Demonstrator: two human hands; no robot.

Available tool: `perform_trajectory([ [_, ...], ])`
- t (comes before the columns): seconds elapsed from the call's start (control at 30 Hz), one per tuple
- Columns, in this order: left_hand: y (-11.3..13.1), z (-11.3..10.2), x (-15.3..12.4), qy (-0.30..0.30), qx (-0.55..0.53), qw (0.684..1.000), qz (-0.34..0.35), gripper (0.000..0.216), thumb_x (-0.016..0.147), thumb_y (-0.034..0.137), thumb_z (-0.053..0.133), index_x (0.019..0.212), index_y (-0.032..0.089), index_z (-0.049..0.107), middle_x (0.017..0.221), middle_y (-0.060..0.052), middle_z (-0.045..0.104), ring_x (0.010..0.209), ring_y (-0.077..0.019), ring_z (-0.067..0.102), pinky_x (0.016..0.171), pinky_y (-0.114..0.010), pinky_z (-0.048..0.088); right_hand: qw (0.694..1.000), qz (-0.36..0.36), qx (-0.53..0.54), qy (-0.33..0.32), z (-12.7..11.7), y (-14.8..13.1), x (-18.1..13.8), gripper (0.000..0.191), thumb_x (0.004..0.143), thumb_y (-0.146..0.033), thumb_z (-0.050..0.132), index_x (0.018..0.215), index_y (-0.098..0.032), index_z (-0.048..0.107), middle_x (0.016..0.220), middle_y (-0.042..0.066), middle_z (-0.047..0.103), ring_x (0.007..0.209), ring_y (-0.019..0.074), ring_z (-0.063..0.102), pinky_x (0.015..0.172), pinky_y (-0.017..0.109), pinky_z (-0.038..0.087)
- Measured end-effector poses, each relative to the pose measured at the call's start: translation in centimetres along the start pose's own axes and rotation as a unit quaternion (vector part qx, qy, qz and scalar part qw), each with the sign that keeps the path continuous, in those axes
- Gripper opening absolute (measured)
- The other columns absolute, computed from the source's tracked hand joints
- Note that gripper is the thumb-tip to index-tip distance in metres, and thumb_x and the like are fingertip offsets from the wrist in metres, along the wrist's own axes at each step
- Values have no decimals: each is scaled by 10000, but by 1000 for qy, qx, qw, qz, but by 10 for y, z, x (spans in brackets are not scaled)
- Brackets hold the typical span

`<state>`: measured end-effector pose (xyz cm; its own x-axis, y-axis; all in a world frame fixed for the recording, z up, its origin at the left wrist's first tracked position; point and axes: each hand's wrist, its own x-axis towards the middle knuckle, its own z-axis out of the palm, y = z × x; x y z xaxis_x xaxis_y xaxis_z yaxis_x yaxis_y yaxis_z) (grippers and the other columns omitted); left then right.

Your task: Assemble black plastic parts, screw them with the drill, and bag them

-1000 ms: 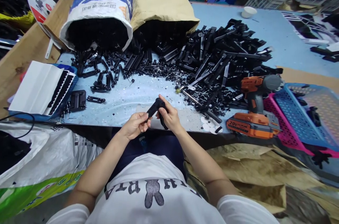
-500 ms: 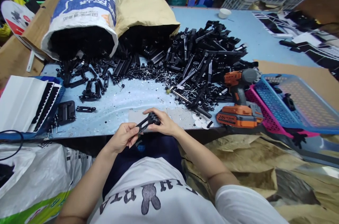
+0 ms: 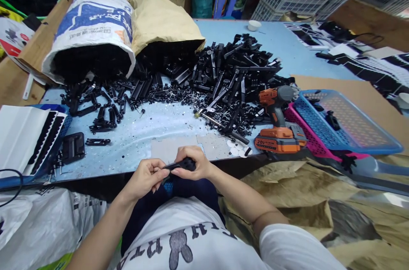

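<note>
Head view: the left hand [image 3: 147, 178] and the right hand [image 3: 195, 163] meet at the near edge of a light blue, speckled surface [image 3: 159, 123], with a black, elongated plastic part [image 3: 183, 163] between them. The left hand pinches the narrow end of this part between thumb and fingertips; the right hand closes around the thicker, rounded end, its thumb along the near side. Finer detail of the part is hidden by the fingers. Just beyond both hands lie flat grey cardboard sheets [image 3: 174, 145]. Farther beyond the right hand rises a heap of long black plastic pieces [image 3: 236, 67], with small silvery metal screws [image 3: 183, 96] scattered along its near side and a slender metal rod with a dark grip and yellowish tip [image 3: 213, 121] at its edge. To the right of the right hand are thin white round discs [image 3: 235, 150], then an orange and grey cordless power drill [image 3: 277, 121] standing on its battery, then a perforated blue plastic basket [image 3: 373, 149] over a bright pink plastic basket [image 3: 319, 147]. To the left of the left hand are a small black link-shaped piece [image 3: 98, 142] and a flat, black, rectangular plastic piece [image 3: 73, 147]. Well beyond the left hand, a white sack with blue printing [image 3: 92, 18] and a plain tan sack [image 3: 164, 21] lie side by side, their dark mouths facing the hands.
</note>
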<state>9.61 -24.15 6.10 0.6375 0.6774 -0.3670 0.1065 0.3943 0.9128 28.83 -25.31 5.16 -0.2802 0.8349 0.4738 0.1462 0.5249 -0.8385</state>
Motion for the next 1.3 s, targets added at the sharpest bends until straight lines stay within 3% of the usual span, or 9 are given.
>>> perform_trajectory([
  [0.2, -15, 9, 1, -54, -119, 989, 68, 437, 699, 545, 668, 680, 138, 509, 402, 22, 472, 301, -55, 379, 324, -147, 261, 983, 71, 167, 20, 6, 8, -7, 357, 749, -483, 630, 769, -174, 453, 626, -2, 520, 533, 88, 469, 504, 227, 409],
  [0.5, -7, 4, -1, 47, 68, 996, -29, 455, 712, 579, 620, 648, 140, 517, 413, 34, 444, 335, -53, 363, 347, -161, 306, 991, 21, -113, -65, -20, -1, -5, 330, 800, -472, 591, 750, -157, 510, 609, -4, 544, 531, 69, 490, 519, 188, 367],
  [0.77, -10, 3, -22, 17, 175, 979, -99, 497, 690, 629, 599, 590, 156, 483, 396, 40, 393, 337, -54, 319, 365, -173, 256, 905, 35, -350, -240, -32, -18, -35, 500, 744, -676, 539, 719, -177, 510, 584, 2, 553, 503, 99, 481, 469, 230, 227],
  [0.87, -4, -21, -44, 133, 163, 973, -93, 495, 635, 662, 624, 670, 172, 556, 383, 58, 359, 318, -60, 288, 341, -172, 207, 895, 112, -370, -223, -65, -23, -43, 456, 732, -612, 607, 678, -165, 536, 521, 0, 526, 467, 99, 450, 461, 226, 228],
  [0.93, -2, -33, -51, 234, 148, 959, -60, 499, 615, 673, 631, 721, 187, 585, 362, 62, 346, 319, -76, 308, 335, -178, 224, 886, 212, -389, -138, -86, -25, -44, 403, 742, -540, 640, 682, -147, 574, 482, -2, 499, 460, 103, 444, 470, 223, 259],
  [1.0, -4, -30, -46, 217, 150, 964, -42, 470, 624, 635, 652, 742, 185, 588, 404, 44, 426, 361, -96, 395, 370, -193, 316, 905, 275, -320, -65, -91, -27, -39, 372, 761, -496, 642, 846, -135, 630, 579, 10, 570, 525, 106, 498, 517, 212, 328],
  [1.13, -12, 3, -20, 114, 178, 977, -17, 426, 703, 580, 617, 732, 155, 599, 449, 26, 472, 395, -97, 439, 402, -195, 367, 959, 250, -20, -132, -55, -28, -27, 452, 757, -451, 655, 1112, -177, 596, 865, 8, 642, 699, 78, 559, 645, 171, 407],
  [1.23, -15, 10, -14, 75, 184, 979, 35, 381, 739, 523, 608, 748, 142, 609, 455, 22, 484, 395, -91, 458, 413, -186, 383, 936, 283, 149, -148, -26, -20, -28, 448, 671, -477, 714, 907, -109, 617, 725, -4, 601, 615, 61, 520, 581, 167, 401],
  [1.3, -15, 5, -16, 11, 169, 983, 67, 374, 745, 509, 603, 721, 136, 607, 446, 17, 489, 374, -91, 455, 398, -187, 380, 893, 318, 272, -165, -17, -10, -32, 519, 593, -527, 746, 828, -96, 578, 622, -19, 564, 523, 60, 489, 515, 180, 394],
])
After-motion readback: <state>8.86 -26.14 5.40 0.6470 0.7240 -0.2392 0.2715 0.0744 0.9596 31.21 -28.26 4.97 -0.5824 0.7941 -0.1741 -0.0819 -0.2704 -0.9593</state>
